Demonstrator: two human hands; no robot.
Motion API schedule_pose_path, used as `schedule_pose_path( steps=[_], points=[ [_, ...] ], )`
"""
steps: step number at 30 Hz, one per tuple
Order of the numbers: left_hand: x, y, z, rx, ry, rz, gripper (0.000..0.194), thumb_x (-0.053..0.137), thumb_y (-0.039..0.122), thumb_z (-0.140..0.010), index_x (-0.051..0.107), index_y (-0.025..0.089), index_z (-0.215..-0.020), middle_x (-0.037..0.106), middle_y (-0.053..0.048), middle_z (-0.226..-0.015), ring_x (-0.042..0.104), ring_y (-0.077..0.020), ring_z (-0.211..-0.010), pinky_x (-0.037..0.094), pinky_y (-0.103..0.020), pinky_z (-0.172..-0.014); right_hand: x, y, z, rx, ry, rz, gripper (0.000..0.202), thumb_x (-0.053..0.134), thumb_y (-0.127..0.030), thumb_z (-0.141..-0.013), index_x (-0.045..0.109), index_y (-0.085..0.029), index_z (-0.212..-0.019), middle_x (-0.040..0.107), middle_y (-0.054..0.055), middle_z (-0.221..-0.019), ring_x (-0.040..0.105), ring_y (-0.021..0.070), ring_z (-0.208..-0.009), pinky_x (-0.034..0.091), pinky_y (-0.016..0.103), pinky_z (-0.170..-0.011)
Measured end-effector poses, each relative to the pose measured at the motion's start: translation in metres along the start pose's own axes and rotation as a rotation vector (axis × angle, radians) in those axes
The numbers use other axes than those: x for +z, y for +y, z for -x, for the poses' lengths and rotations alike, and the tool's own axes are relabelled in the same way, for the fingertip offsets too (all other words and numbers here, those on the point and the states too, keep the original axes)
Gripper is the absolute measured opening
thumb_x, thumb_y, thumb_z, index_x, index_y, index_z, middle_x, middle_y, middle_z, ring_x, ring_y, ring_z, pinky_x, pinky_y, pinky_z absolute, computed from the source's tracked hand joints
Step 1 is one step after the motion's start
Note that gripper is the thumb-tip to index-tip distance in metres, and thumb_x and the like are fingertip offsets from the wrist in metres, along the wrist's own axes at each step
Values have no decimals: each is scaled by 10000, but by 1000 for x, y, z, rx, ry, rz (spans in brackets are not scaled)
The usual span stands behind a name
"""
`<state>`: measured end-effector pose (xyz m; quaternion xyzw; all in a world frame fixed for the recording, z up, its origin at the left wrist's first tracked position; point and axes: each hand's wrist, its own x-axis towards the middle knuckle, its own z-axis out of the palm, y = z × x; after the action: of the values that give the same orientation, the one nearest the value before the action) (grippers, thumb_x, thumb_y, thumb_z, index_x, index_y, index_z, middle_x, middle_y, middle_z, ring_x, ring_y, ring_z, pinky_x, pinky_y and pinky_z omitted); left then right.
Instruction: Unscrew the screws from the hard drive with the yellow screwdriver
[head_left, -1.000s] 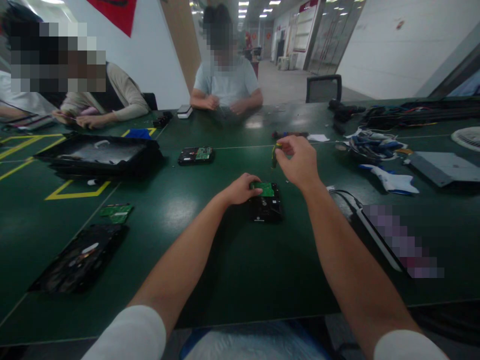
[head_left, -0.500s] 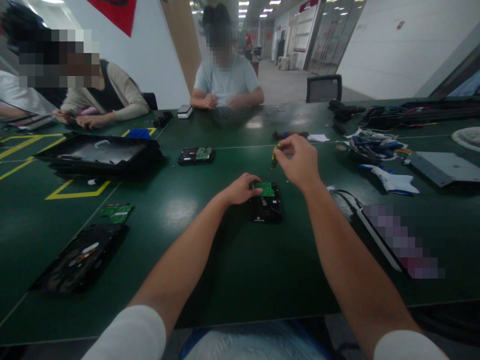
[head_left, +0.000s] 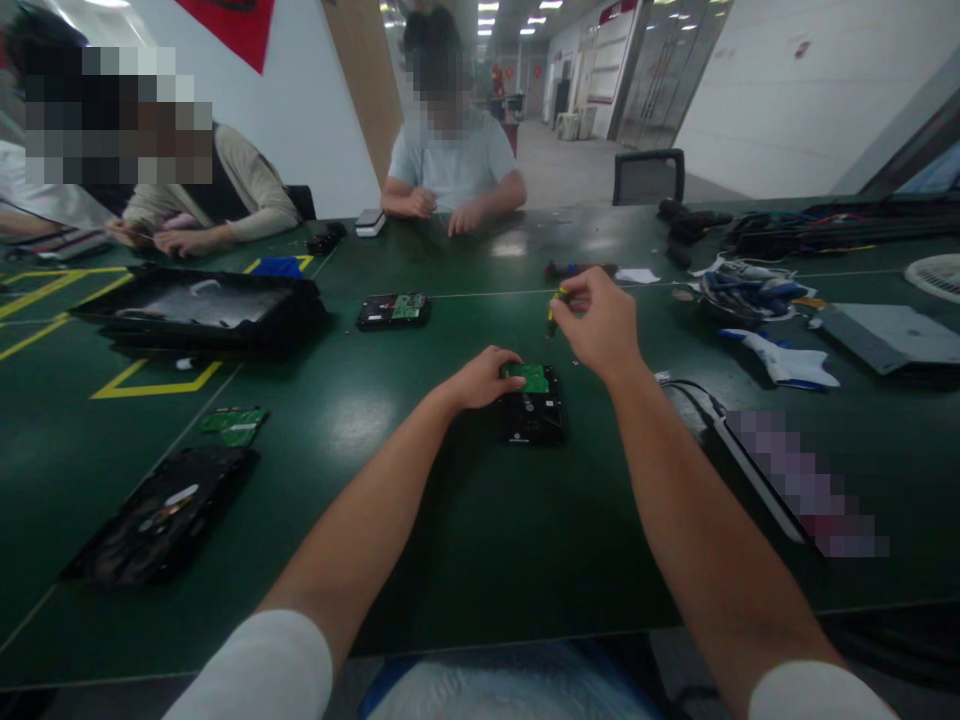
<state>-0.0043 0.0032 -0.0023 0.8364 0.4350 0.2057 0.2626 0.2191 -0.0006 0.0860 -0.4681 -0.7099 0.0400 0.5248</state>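
Note:
A black hard drive (head_left: 531, 415) with a green circuit board (head_left: 534, 379) at its far end lies on the green table (head_left: 450, 560) in front of me. My left hand (head_left: 486, 379) grips the drive's far left corner, its thumb on the board. Just beyond and to the right of the drive, my right hand (head_left: 596, 315) pinches a small yellow and black screwdriver (head_left: 553, 312), held roughly upright with its tip above the table.
Another hard drive (head_left: 392, 311) lies farther back. At left are a black tray (head_left: 210, 310), a loose green board (head_left: 234, 426) and an opened drive (head_left: 161, 515). At right are a phone-like device (head_left: 802, 480), gloves (head_left: 780, 360) and a metal box (head_left: 889, 335). People sit across the table.
My right hand and the screwdriver have shifted very slightly, with the screwdriver a little more upright. My left hand and the drive have stayed put. A hand of the person opposite has lowered.

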Motion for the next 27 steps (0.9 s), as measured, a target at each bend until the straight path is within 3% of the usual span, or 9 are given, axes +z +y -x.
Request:
schedule_pose_path(
  steps=[9, 15, 21, 27],
  points=[
    [0, 0, -1, -13, -8, -2, 519, 666, 453, -936, 646, 165, -1367, 594, -141, -1252, 633, -244, -1003, 529, -424, -968, -1, -1, -1, -30, -25, 41, 181, 677, -192, -844, 680, -231, -1021, 703, 79, -1055, 684, 230, -913, 589, 424, -850],
    [-2, 3, 0, -18, -10, 2, 514, 678, 441, -927, 651, 163, -1358, 606, -140, -1256, 632, -248, -1017, 527, -415, -973, 1, 0, -1, 11, -24, -6, 135, 699, -262, -874, 646, -229, -994, 719, 57, -976, 690, 224, -869, 589, 415, -820],
    [-1, 2, 0, -28, -7, 9, 513, 678, 448, -930, 645, 179, -1366, 585, -132, -1250, 625, -239, -1013, 528, -410, -963, -1, 0, -1, -34, -36, 60, 182, 648, -184, -861, 688, -244, -1028, 708, 78, -1053, 687, 235, -932, 593, 423, -847],
    [-1, 1, 0, -21, -10, 9, 505, 678, 437, -933, 651, 180, -1366, 597, -132, -1239, 627, -238, -1003, 524, -414, -959, 0, -1, 0, 20, -12, 11, 112, 676, -261, -881, 643, -234, -985, 730, 58, -972, 688, 218, -857, 596, 400, -805]
  ],
)
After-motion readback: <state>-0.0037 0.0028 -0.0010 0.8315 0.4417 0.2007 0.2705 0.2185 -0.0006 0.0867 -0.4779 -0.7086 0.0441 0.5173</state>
